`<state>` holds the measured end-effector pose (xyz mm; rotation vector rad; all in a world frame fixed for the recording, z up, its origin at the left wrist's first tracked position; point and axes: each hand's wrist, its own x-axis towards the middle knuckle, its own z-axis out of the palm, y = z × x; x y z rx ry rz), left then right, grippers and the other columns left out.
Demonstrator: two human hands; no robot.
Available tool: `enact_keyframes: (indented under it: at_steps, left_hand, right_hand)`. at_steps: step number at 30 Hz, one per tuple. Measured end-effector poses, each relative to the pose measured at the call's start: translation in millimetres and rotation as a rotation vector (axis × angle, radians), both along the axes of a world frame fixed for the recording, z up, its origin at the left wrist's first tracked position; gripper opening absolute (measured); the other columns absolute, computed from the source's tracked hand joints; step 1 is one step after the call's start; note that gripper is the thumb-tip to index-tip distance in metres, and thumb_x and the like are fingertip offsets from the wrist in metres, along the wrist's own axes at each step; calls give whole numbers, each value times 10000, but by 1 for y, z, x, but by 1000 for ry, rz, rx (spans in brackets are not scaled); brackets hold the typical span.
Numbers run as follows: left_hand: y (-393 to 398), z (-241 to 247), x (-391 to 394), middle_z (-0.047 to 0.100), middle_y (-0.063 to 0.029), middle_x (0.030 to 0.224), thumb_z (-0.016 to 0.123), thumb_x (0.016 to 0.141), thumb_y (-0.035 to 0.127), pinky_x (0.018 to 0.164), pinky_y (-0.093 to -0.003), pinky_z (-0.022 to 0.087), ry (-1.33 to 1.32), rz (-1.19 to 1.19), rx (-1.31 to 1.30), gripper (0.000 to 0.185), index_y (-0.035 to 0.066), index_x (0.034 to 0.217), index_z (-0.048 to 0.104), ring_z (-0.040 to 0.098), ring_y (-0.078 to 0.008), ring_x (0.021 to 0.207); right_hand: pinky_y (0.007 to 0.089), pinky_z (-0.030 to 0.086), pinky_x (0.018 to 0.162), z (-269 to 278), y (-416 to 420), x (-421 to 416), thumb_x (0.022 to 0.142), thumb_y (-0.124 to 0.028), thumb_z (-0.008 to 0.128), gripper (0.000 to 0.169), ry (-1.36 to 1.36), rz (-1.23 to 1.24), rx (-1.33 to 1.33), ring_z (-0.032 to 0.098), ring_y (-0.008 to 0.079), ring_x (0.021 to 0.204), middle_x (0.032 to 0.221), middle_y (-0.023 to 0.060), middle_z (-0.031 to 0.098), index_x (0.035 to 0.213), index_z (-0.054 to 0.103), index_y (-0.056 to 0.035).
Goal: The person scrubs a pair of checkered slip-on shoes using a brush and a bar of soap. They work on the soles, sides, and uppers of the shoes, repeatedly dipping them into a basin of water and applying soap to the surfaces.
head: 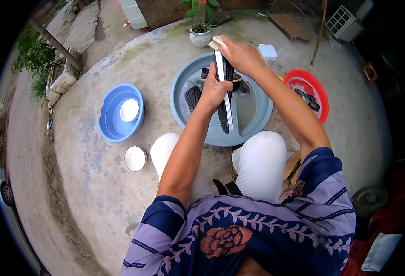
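Observation:
My left hand (214, 88) grips a black shoe with a white striped sole edge (226, 103), held on its side above a grey-blue washtub (176, 107). In my right hand (242, 55) is a scrubbing brush (217, 42) with pale bristles, at the shoe's far end. The tub holds murky, sudsy water (247, 110) and a ribbed washboard part. A dark ribbed shoe sole (192, 98) lies at the tub's left side. More dark footwear (242, 82) rests behind the held shoe, partly hidden by it and my hands.
A blue basin (119, 132) with a white bowl (130, 110) inside stands left, near another white bowl (135, 158). To the right, a red basin (323, 93) holds a dark shoe (307, 99). A clear tub (267, 52) and a potted plant (200, 37) stand beyond the washtub.

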<state>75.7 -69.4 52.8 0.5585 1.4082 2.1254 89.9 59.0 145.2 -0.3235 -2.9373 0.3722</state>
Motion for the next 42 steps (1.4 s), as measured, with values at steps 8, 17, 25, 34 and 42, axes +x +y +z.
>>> enact_keyframes:
  at_steps: [8, 17, 25, 34, 42]
  left_hand:
    - [-14, -3, -13, 549, -30, 896, 572, 661, -22, 642, -249, 452, 126, -17, -183, 648, 38, 1290, 427, 527, -119, 732]
    - [-3, -18, -17, 579, -63, 889, 606, 636, -8, 655, -283, 480, 151, 50, -181, 830, -12, 1411, 308, 563, -161, 736]
    - [-2, -10, -13, 615, -102, 1038, 589, 645, -10, 734, -277, 495, 44, -80, -272, 890, -63, 1465, 246, 599, -168, 832]
    - [2, -10, 1, 618, -89, 1039, 617, 632, 5, 789, -279, 475, 163, -22, -216, 849, 24, 1439, 354, 590, -161, 886]
    - [-9, -12, -7, 644, -228, 1011, 667, 602, 111, 790, -306, 497, 336, -9, -433, 960, -134, 1430, 247, 640, -267, 879]
  right_hand:
    - [484, 489, 843, -35, 1, 27, 982, -344, 452, 464, 77, 156, 19, 613, 402, 986, 1120, 218, 637, 1421, 415, -199]
    - [507, 494, 810, -59, -5, 46, 963, -392, 453, 478, 100, 226, 38, 624, 428, 909, 969, 208, 649, 1394, 446, -186]
    - [495, 505, 788, -45, 0, 49, 971, -368, 465, 494, -7, 166, 88, 623, 396, 951, 1065, 210, 636, 1423, 410, -176]
    - [504, 498, 777, -36, 17, 32, 974, -367, 469, 472, 130, -10, 2, 635, 422, 858, 991, 228, 649, 1394, 439, -154]
    - [482, 473, 884, -45, 3, 29, 937, -450, 510, 601, 52, -101, -412, 618, 431, 1006, 1138, 268, 621, 1424, 367, -129]
